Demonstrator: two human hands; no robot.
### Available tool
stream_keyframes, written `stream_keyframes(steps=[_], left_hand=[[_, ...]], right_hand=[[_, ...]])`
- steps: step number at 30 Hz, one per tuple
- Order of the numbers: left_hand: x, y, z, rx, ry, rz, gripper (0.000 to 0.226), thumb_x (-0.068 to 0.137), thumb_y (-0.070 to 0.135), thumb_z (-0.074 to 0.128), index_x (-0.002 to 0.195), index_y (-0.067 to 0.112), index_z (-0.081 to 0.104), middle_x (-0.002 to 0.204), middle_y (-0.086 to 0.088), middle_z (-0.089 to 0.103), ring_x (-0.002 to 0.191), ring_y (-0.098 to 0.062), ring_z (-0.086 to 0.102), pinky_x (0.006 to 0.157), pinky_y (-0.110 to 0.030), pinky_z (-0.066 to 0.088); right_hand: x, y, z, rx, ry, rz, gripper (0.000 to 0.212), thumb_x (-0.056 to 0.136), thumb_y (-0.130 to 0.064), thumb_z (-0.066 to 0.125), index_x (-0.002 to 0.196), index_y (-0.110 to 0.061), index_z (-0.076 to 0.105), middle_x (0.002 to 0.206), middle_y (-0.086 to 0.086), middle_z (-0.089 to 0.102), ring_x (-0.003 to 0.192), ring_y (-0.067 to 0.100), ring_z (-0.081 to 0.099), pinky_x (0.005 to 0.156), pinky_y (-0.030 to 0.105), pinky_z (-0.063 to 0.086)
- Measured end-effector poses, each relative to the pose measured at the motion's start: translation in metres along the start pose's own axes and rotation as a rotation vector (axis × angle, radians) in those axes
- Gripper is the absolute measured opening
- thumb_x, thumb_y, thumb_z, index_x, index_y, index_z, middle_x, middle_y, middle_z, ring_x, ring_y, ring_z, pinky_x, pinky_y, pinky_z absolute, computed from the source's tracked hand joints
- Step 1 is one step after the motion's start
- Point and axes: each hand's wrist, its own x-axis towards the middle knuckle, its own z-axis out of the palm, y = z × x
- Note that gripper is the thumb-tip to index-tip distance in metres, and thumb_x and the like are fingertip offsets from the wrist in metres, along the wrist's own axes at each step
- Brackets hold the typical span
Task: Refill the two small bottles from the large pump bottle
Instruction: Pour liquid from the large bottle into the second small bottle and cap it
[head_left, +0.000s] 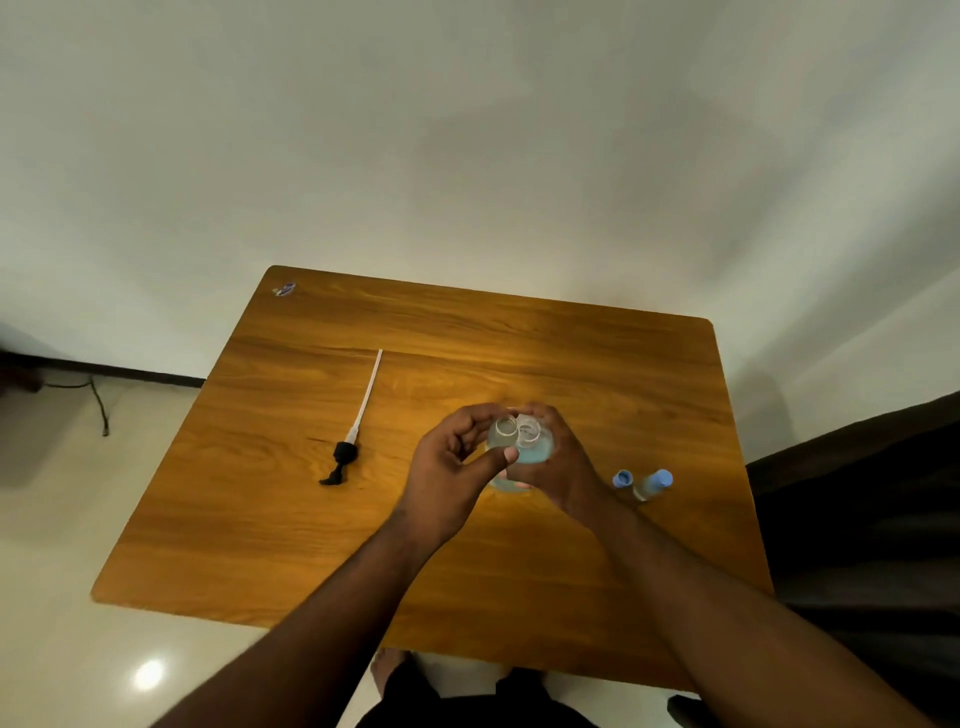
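A wooden table (519, 571) is seen from above, and all positions are given relative to it. Above its middle, two open-mouthed clear containers are held together, mouth beside mouth. The small bottle (502, 432) is gripped by the left hand (451, 486), whose fingers are curled round its far side while the thumb is laid across the near side. The large bottle (535, 451), holding pale blue liquid, is gripped by the right hand (558, 467), the fingers being wrapped round its body from the right. The rims of the two containers are shown touching or very nearly so; which of the two cannot be told. Whether liquid is passing between them cannot be told either.

On the left half of the table the pump head (343, 460), black, is laid on its side with its long white tube (370, 389) pointing toward the far edge. Near the right edge, a second small bottle (652, 484) with a blue cap is seen, tilted or lying, and a loose blue cap (623, 478) is placed just beside it on its left. A small sticker (284, 290) is marked at the far left corner.
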Motion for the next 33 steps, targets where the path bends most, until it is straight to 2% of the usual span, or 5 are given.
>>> stream_keyframes(steps=[5, 10, 16, 22, 33], left_hand=[[0.006, -0.002, 0.018, 0.018, 0.014, -0.018, 0.036, 0.081, -0.009, 0.068, 0.114, 0.002, 0.062, 0.114, -0.014, 0.070, 0.109, -0.026, 0.066, 0.095, -0.047, 0.053], [0.006, -0.003, 0.034, 0.059, 0.071, 0.033, 0.035, 0.079, -0.005, 0.073, 0.112, 0.004, 0.064, 0.114, -0.006, 0.071, 0.108, -0.021, 0.067, 0.095, -0.042, 0.053], [0.001, -0.007, 0.058, 0.051, 0.096, 0.035, 0.034, 0.078, -0.008, 0.072, 0.109, 0.006, 0.065, 0.114, -0.005, 0.071, 0.106, -0.016, 0.067, 0.086, -0.025, 0.054], [0.000, -0.014, 0.076, 0.082, 0.095, 0.032, 0.034, 0.079, -0.008, 0.071, 0.109, 0.005, 0.064, 0.115, -0.007, 0.070, 0.106, -0.017, 0.067, 0.087, -0.026, 0.054], [0.010, -0.021, 0.099, 0.102, 0.097, 0.029, 0.035, 0.079, -0.007, 0.072, 0.112, 0.001, 0.063, 0.115, -0.008, 0.070, 0.107, -0.022, 0.067, 0.093, -0.038, 0.054]], right_hand=[[0.008, 0.000, -0.017, 0.013, -0.192, 0.022, 0.089, 0.047, -0.026, 0.088, 0.119, -0.051, 0.043, 0.131, 0.005, 0.052, 0.118, 0.024, 0.055, 0.091, 0.052, 0.052], [0.005, 0.014, -0.062, -0.445, -0.362, 0.083, 0.133, 0.055, -0.026, 0.089, 0.145, -0.047, -0.006, 0.154, -0.008, 0.014, 0.140, 0.014, 0.019, 0.109, 0.037, 0.032], [0.012, 0.025, -0.108, -1.571, -0.418, 0.093, 0.042, 0.086, -0.005, 0.046, 0.122, -0.027, 0.052, 0.131, 0.005, 0.047, 0.124, 0.026, 0.035, 0.103, 0.048, 0.023], [0.014, 0.047, -0.097, -1.886, -0.545, 0.087, 0.039, 0.079, 0.003, 0.059, 0.108, -0.023, 0.060, 0.121, 0.007, 0.058, 0.127, 0.035, 0.031, 0.107, 0.065, 0.002], [-0.001, 0.038, -0.097, -1.845, -0.629, -0.086, 0.020, 0.093, -0.010, 0.046, 0.106, -0.018, 0.059, 0.113, 0.006, 0.062, 0.114, 0.029, 0.051, 0.111, 0.058, 0.015]])
